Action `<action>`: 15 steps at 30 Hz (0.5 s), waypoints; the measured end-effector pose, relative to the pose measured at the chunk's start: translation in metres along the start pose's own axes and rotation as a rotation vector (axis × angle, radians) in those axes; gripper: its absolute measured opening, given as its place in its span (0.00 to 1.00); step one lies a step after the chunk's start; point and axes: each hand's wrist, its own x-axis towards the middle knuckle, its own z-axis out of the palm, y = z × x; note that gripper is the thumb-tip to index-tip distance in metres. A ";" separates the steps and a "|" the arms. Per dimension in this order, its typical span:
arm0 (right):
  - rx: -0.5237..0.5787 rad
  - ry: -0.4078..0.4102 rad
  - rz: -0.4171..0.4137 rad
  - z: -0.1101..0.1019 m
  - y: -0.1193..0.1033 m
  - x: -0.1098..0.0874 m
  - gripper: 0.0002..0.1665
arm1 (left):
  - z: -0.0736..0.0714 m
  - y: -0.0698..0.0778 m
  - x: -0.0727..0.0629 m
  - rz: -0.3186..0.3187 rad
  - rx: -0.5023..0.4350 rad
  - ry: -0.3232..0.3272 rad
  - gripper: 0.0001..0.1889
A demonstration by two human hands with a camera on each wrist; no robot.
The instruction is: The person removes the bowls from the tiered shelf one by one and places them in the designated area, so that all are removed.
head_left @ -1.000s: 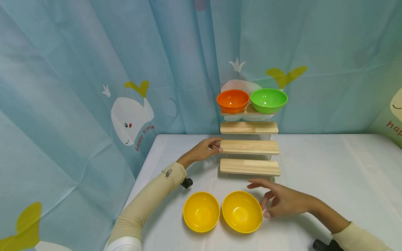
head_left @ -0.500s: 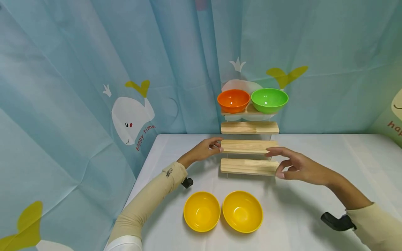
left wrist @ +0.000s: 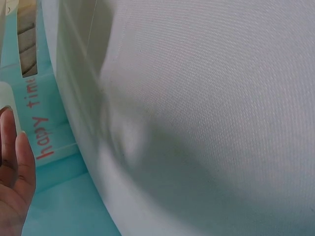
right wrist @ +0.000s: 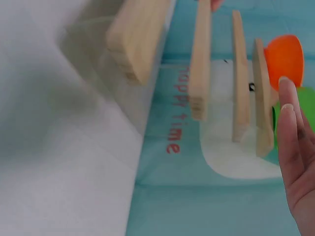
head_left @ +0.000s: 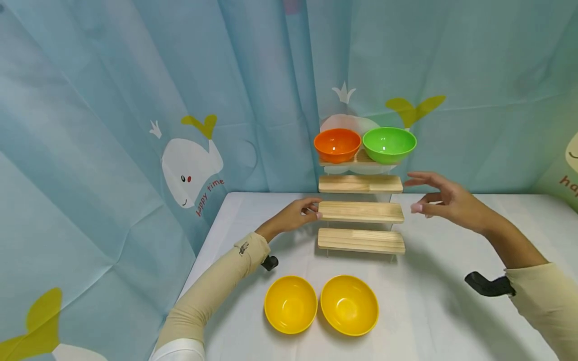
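Observation:
A tiered wooden display stand (head_left: 361,212) with clear supports stands at the back of the table. My left hand (head_left: 295,214) holds the left end of its second board from the bottom, thumb in front and fingers behind. To the stand's right, my right hand (head_left: 453,203) is in the air, fingers spread, near the ends of the middle boards and holding nothing. An orange bowl (head_left: 337,145) and a green bowl (head_left: 389,145) sit side by side on the top board. In the right wrist view, fingers overlap the green bowl (right wrist: 307,101).
Two yellow bowls, the left one (head_left: 291,305) and the right one (head_left: 349,305), stand on the white-covered table (head_left: 433,321) in front of the stand. A blue printed curtain (head_left: 271,100) hangs close behind the stand.
My right hand has moved away from the right yellow bowl, up and to the right past the stand's lower boards. The left hand stays at the board's end; the bowls have not moved.

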 end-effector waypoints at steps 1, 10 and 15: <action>-0.015 0.023 0.028 -0.003 -0.001 0.003 0.43 | 0.000 0.000 0.000 0.002 0.000 0.001 0.30; 0.000 0.154 0.126 -0.031 0.000 0.030 0.41 | -0.001 -0.003 0.001 0.020 -0.006 -0.002 0.31; -0.025 0.177 0.182 -0.040 0.000 0.045 0.44 | -0.001 -0.005 0.002 0.015 -0.012 -0.001 0.31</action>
